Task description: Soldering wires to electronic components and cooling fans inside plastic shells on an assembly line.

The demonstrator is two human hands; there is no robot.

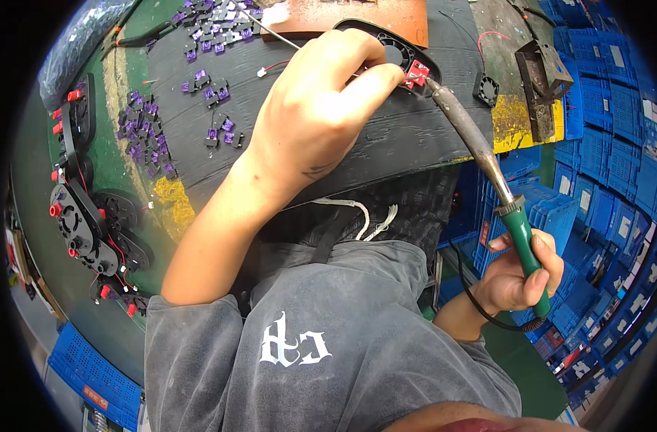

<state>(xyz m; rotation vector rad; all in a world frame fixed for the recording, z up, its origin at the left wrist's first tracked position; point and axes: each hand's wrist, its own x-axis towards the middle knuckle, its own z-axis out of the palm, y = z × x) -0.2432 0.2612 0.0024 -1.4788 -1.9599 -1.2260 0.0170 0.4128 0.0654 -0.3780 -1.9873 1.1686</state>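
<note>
My right hand (523, 277) is closed round the green handle of a soldering iron (479, 147), at the lower right. The iron slants up and left, its tip at a small red circuit board (417, 73) in a rounded black housing (434, 65). A small black fan (395, 52) is set in that housing, partly behind my fingers. My left hand (325, 93) reaches over the housing, thumb and forefinger pinched together beside the board. A thin grey wire (267, 29), like solder wire, runs into this hand; its far end at the fingertips is hard to see.
Purple-and-black switches (220, 32) lie in piles on the black board (328, 162). Several black fan housings with red parts (83, 223) line the left side. A loose fan (487, 90) and a metal stand (541, 86) sit at right, by stacked blue crates (609, 158).
</note>
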